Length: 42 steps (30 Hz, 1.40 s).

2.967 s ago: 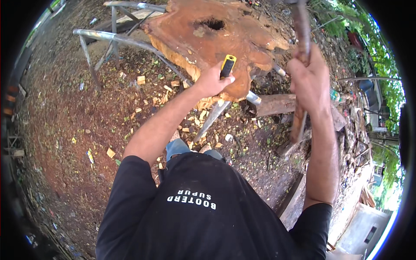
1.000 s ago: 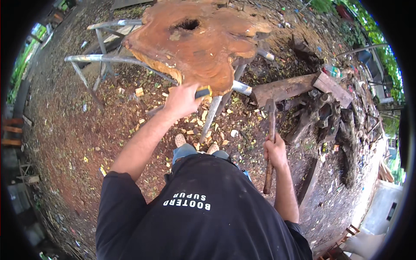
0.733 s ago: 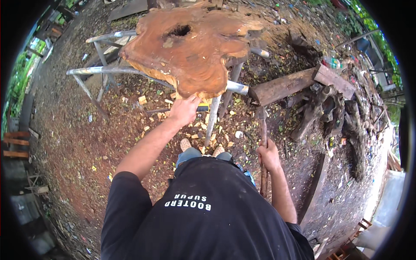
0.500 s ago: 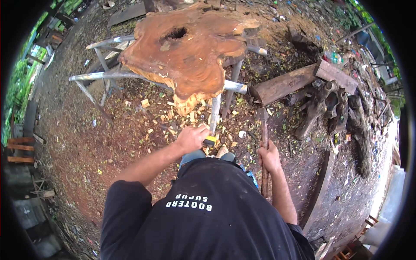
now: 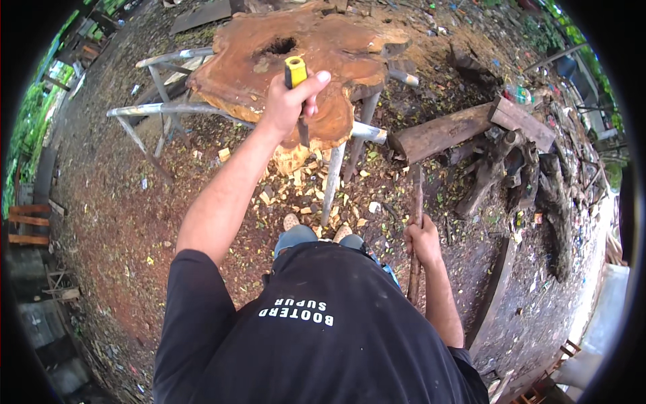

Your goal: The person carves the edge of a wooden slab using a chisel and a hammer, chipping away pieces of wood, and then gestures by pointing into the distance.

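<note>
1. In the head view, my left hand (image 5: pixel 288 101) has its fingers wrapped around a yellow-and-black chisel (image 5: pixel 295 75), held over the near lobe of the wood slab (image 5: pixel 235 74), blade downward. I can't tell whether the tip touches the wood.
2. My right hand (image 5: pixel 422 242) grips a wooden-hafted tool (image 5: pixel 416 195), low and to the right of the slab's near lobe; its head isn't clear to me.
3. My left thumb (image 5: pixel 316 81) sticks out beside the chisel's butt, so I judge that an off-centre blow there could catch it.
4. The slab's near surface looks uneven, so the edge might skid if I lean the blade badly. It points down toward my side of the slab, and my shoes (image 5: pixel 346 232) are nearer me than that edge, so a slip could carry it my way.
5. The slab lies on a pipe stand (image 5: pixel 155 109), whose legs splay below and left of it; heavy blows on the overhanging lobe might rock it.
6. Wood chips (image 5: pixel 326 185) litter the ground below the slab's near edge and could make my footing poor.
7. Right of the slab lie a log (image 5: pixel 444 132), a squared block (image 5: pixel 521 124) and gnarled roots (image 5: pixel 494 172); they would hinder a step or wide swing on that side.
</note>
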Tool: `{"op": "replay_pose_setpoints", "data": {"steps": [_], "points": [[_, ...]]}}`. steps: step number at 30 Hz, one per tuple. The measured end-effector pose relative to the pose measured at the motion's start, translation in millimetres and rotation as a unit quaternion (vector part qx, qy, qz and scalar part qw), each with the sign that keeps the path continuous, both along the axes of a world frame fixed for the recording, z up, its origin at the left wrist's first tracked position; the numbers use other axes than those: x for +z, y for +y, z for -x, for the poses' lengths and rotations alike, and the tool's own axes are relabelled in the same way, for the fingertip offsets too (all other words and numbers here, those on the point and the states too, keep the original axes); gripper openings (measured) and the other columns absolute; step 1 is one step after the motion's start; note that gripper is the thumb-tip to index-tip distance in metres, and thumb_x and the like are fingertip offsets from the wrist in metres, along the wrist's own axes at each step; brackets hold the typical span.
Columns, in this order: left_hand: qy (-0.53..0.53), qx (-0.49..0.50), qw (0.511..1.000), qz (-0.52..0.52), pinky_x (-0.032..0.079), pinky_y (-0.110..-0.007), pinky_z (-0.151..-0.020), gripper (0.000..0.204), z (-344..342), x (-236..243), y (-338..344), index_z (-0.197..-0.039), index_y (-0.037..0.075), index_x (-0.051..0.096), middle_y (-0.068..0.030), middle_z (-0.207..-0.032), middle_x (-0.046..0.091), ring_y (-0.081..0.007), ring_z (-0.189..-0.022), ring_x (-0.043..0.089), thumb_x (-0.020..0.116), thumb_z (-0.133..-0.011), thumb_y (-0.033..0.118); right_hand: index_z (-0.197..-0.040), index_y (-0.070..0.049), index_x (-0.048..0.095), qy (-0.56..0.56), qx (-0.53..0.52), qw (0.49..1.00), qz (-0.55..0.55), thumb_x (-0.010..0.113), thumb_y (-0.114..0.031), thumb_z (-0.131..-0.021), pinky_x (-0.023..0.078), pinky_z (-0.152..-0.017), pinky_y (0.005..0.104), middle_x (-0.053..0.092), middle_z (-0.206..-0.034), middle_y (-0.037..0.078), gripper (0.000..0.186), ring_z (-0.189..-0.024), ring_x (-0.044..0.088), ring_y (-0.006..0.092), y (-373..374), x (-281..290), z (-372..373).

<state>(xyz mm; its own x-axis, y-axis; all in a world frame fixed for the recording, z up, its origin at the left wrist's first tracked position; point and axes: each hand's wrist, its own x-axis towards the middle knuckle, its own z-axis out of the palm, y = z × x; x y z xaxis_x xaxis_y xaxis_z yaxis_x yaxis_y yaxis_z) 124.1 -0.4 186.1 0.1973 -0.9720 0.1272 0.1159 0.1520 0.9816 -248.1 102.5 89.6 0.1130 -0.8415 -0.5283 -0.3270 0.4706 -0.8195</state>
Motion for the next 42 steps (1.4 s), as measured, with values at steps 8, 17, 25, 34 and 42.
{"op": "replay_pose_setpoints", "data": {"steps": [8, 17, 25, 34, 42], "points": [[-0.021, -0.008, 1.0, -0.001, 0.043, -0.024, -0.052, 0.024, 7.0, -26.9, -20.3, -0.081, 0.01, 0.059, 0.0024, -0.064, 0.056, -0.0073, -0.053, 0.052, 0.073, -0.09, 0.027, -0.095, -0.001, 0.052, -0.007, -0.08, 0.997, 0.014, 0.057, -0.005, -0.083, 0.038, -0.039, 0.0275, 0.053, -0.066, 0.004, 0.014, -0.043, 0.049, 0.0123, 22.4, 10.0, -9.5], [-0.175, -0.116, 0.975, 0.068, 0.048, -0.033, -0.065, 0.028, 28.1, -42.7, 20.9, -0.091, 0.011, 0.062, -0.0011, -0.074, 0.062, -0.0157, -0.072, 0.062, 0.075, -0.087, 0.036, -0.098, -0.001, 0.053, -0.012, -0.163, 0.987, 0.001, 0.055, -0.004, -0.082, 0.038, -0.038, 0.0271, 0.051, -0.064, 0.004, 0.016, -0.042, 0.047, 0.0132, 51.8, 10.3, -37.0], [-0.239, -0.14, 0.909, 0.31, 0.045, -0.042, -0.063, 0.034, 66.4, -43.4, 47.3, -0.089, 0.006, 0.056, -0.0099, -0.076, 0.057, -0.0328, -0.071, 0.059, 0.079, -0.064, 0.011, -0.093, -0.002, 0.053, 0.009, -0.21, 0.978, -0.019, 0.056, -0.005, -0.083, 0.039, -0.039, 0.0265, 0.052, -0.065, 0.004, 0.011, -0.043, 0.047, 0.0121, 67.5, 22.6, -59.5], [-0.192, -0.115, 0.927, 0.302, 0.045, -0.044, -0.069, 0.036, 49.1, -53.7, 41.6, -0.089, 0.006, 0.052, -0.0115, -0.078, 0.057, -0.0345, -0.077, 0.06, 0.08, -0.068, 0.013, -0.095, -0.002, 0.054, 0.028, -0.223, 0.974, -0.006, 0.055, -0.003, -0.082, 0.039, -0.039, 0.0268, 0.052, -0.066, 0.004, 0.013, -0.044, 0.046, 0.0127, 77.4, 36.4, -71.5], [-0.177, -0.095, 0.929, 0.31, 0.045, -0.043, -0.069, 0.035, 41.5, -55.4, 44.6, -0.092, 0.006, 0.055, -0.0111, -0.08, 0.058, -0.0339, -0.076, 0.06, 0.079, -0.068, 0.012, -0.1, -0.002, 0.053, 0.042, -0.207, 0.977, -0.011, 0.056, -0.006, -0.084, 0.039, -0.04, 0.026, 0.052, -0.066, 0.005, 0.017, -0.044, 0.047, 0.013, 80.8, 44.7, -79.1]]}}
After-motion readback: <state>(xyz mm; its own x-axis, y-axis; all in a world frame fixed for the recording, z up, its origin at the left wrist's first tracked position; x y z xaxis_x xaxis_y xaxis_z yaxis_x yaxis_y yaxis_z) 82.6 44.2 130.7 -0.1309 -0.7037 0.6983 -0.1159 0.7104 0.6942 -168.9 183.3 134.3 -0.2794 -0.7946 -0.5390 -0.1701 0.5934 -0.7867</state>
